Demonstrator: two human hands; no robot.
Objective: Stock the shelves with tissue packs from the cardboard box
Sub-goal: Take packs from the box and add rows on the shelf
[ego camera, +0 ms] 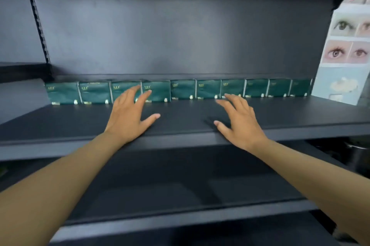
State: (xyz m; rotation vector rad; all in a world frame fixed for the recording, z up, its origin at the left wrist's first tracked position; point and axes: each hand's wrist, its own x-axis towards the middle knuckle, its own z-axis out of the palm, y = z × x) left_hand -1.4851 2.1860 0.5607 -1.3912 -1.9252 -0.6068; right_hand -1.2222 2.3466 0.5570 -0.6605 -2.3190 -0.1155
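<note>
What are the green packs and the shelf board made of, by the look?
Green tissue packs: likely thin plastic film wrap, slightly glossy, with white seams between packs and soft edges. Shelf board: looks like painted or powder-coated metal, matte dark grey with a soft sheen and folded front lip; coated board not ruled out.

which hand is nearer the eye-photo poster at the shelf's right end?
Right. The right hand hovers mid-shelf, well left of the eye-photo poster; the left hand is farther left, fingertips at the dark green tissue packs.

A dark shelf [180, 123] carries a single row of ten green tissue packs [183, 90], standing side by side along its back edge, just beyond the fingertips of both hands. A lower dark shelf [160, 185] lies beneath the forearms.
</note>
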